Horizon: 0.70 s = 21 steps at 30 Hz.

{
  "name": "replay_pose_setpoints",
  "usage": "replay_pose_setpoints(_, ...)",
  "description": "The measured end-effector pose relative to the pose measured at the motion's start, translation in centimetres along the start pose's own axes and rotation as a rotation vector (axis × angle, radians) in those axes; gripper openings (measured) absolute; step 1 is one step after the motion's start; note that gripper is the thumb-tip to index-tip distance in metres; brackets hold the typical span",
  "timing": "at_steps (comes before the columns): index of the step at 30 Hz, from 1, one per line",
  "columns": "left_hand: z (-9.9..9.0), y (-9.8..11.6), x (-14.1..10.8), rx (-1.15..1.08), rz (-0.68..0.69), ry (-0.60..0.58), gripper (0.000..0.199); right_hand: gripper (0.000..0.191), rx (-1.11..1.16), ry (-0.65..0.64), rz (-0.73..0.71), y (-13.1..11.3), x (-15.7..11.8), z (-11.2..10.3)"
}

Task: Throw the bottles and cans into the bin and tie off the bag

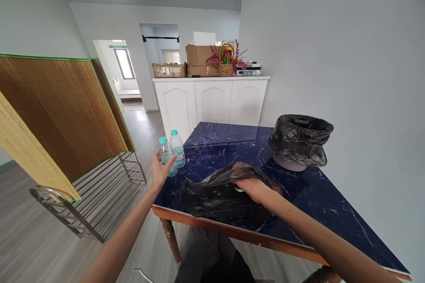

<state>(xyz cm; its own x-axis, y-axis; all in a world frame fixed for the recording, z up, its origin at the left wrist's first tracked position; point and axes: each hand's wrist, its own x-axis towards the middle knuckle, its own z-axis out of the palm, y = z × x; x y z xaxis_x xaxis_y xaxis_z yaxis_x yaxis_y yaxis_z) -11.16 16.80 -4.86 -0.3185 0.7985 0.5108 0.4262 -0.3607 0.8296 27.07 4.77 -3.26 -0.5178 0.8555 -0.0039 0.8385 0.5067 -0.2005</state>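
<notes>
At the table's left edge, my left hand curls around a clear plastic bottle with a turquoise cap, thumb on its right side. A second clear bottle with the same cap stands upright just behind it. My right hand reaches into a crumpled black plastic bag lying near the front edge. The film covers its fingers, so their grip is hidden. Beside that hand, at the bag's opening, a small round silvery thing shows; its kind is unclear.
A bin lined with a black bag stands on the right of the blue marbled table, near the wall. A metal rack draped with a bamboo mat is at left. Behind is a white cabinet.
</notes>
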Motion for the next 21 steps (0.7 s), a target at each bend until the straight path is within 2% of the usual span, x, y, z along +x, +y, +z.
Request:
replay_pose_setpoints(3,0.2,0.4,0.0,0.012,-0.011,-0.014,0.075,0.066,0.049,0.024,-0.016,-0.6,-1.6,-1.0)
replay_pose_setpoints(6,0.1,1.0,-0.1,0.018,-0.015,-0.022,0.081,0.055,0.100,0.063,-0.021,-1.6,-3.6,-2.6)
replay_pose_setpoints(9,-0.4,2.3,-1.2,0.049,0.008,0.065,0.094,0.056,0.281,0.163,-0.017,-2.7,-5.4,-4.2)
replay_pose_setpoints(11,-1.1,4.1,-2.9,0.076,0.091,0.199,0.086,0.062,0.473,0.227,0.005,-3.3,-6.1,-4.9)
replay_pose_setpoints(12,-1.5,5.3,-4.1,0.081,0.154,0.259,0.076,0.062,0.558,0.244,0.024,-3.6,-6.3,-5.2)
replay_pose_setpoints(14,-2.3,8.4,-6.9,0.050,0.267,0.284,0.055,0.060,0.671,0.250,0.066,-4.0,-6.5,-5.4)
replay_pose_setpoints(16,-3.2,11.7,-10.1,-0.036,0.371,0.106,0.030,0.059,0.747,0.244,0.089,-4.3,-6.6,-5.6)
replay_pose_setpoints(18,-3.8,14.6,-12.9,-0.023,0.507,-0.258,0.018,0.055,0.788,0.242,0.075,-4.8,-6.7,-5.7)
replay_pose_setpoints(19,-3.9,15.8,-14.1,0.024,0.585,-0.413,0.020,0.053,0.794,0.248,0.058,-5.1,-6.8,-5.8)
replay_pose_setpoints(21,-3.6,17.2,-15.9,0.120,0.688,-0.581,0.046,0.051,0.789,0.276,0.028,-5.9,-6.9,-6.1)
